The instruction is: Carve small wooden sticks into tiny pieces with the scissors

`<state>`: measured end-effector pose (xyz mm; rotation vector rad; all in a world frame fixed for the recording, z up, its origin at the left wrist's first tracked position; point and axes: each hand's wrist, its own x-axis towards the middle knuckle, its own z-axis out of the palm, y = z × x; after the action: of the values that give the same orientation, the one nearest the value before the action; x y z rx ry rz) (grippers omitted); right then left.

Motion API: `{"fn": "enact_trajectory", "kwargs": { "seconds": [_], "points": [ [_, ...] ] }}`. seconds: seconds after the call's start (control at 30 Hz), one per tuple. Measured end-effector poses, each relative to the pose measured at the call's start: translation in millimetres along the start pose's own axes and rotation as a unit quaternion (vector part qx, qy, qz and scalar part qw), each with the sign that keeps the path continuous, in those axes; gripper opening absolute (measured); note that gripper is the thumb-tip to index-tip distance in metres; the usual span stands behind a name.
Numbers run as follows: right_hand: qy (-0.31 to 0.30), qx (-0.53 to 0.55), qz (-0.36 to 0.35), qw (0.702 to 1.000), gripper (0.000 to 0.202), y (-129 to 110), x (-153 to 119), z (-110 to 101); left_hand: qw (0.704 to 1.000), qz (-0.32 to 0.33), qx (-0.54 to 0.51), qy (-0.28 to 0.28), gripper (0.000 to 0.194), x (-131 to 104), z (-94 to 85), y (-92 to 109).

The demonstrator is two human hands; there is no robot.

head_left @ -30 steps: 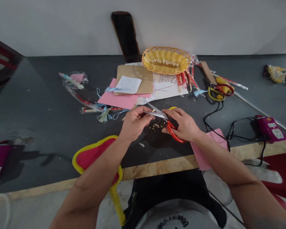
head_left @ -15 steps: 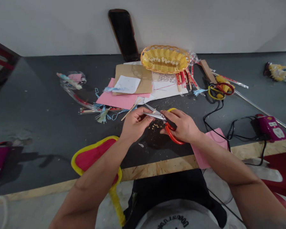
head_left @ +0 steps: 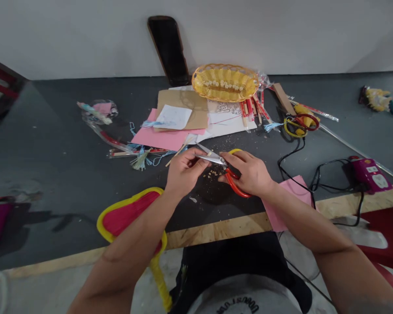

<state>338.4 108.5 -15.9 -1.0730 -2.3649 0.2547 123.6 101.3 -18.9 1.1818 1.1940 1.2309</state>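
My right hand (head_left: 253,172) is wrapped round the handles of a pair of scissors (head_left: 220,160), one red and one yellow. Their blades stand apart and point left, toward my left hand (head_left: 185,171). That hand is closed in a pinch, and the pale tip of a thin wooden stick (head_left: 210,154) pokes out of its fingers between the blades. The rest of this stick is hidden by the fingers. Below the blades, small cut wooden bits (head_left: 212,174) are scattered on the dark table. Another thin stick (head_left: 180,151) lies just behind my left hand.
A yellow basket (head_left: 225,95) with small white pieces stands behind papers (head_left: 170,140). A phone (head_left: 169,50) leans on the wall. At the right lie other scissors (head_left: 301,124), cables and a purple power socket (head_left: 370,174). A red-yellow fan-shaped item (head_left: 131,213) overhangs the front edge.
The view has shifted slightly. Both hands hold almost the same pose, with the scissor blades still apart around the stick's tip.
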Motion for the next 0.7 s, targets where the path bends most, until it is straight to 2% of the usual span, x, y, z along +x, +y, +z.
{"fn": "enact_trajectory", "kwargs": {
  "seconds": [0.2, 0.4, 0.7],
  "points": [
    [0.004, 0.019, -0.013, 1.000, 0.066, 3.0, 0.9, -0.5, 0.998, -0.032, -0.008, -0.046, 0.011, -1.4, 0.4, 0.5],
    [0.005, 0.031, -0.023, 0.999, 0.066, 3.2, -0.2, 0.2, 0.999, -0.027, -0.008, -0.041, 0.015, -2.6, -0.6, 2.1],
    [0.004, -0.018, -0.006, 1.000, 0.059, -0.5, -2.9, -4.9, 0.998, -0.041, -0.050, -0.022, 0.030, -4.1, 5.7, 4.5]
  ]
}}
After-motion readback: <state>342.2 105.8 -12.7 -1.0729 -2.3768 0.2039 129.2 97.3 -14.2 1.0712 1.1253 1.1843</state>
